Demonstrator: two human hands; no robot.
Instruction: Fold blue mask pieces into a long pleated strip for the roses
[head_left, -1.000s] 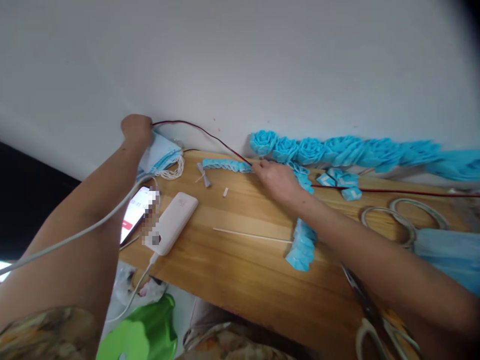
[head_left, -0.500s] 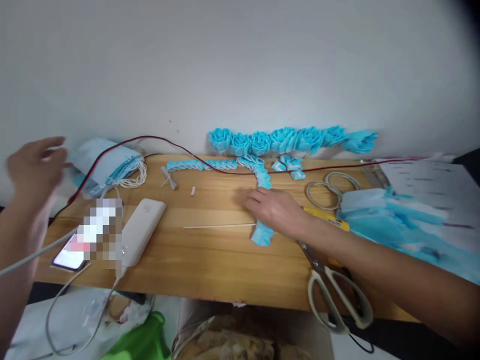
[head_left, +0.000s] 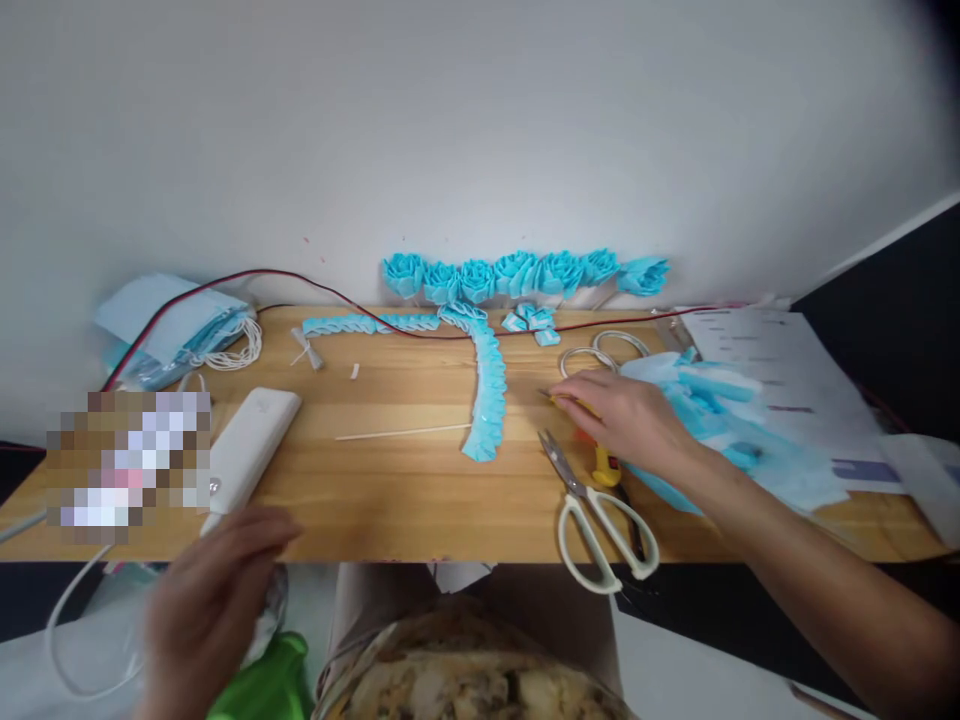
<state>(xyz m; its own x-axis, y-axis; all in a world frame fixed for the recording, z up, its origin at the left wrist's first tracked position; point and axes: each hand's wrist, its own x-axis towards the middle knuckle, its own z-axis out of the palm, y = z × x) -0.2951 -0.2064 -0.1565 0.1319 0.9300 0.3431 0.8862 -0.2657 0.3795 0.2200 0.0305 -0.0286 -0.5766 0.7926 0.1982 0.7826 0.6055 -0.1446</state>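
My right hand [head_left: 626,418] rests on the wooden table [head_left: 405,500], with its fingers curled over a yellow-handled tool [head_left: 601,466] whose thin tip pokes out to the left. White-handled scissors [head_left: 600,525] lie just in front of that hand. A pleated blue paper strip [head_left: 487,395] runs down from a row of blue paper roses [head_left: 517,272] against the wall. My left hand [head_left: 214,600] is blurred, below the table's front edge near a white power bank [head_left: 251,450]. Its fingers are loosely apart and hold nothing.
A stack of blue face masks [head_left: 176,325] lies at the back left under a red wire [head_left: 300,282]. More blue masks [head_left: 720,405], two white loops [head_left: 596,355] and a printed sheet [head_left: 776,365] are on the right. A thin white stick [head_left: 401,433] lies mid-table.
My left hand left the masks at the back left and dropped below the table's front edge. My right hand moved off the pleated strip rightwards onto the yellow tool. The view swung right.
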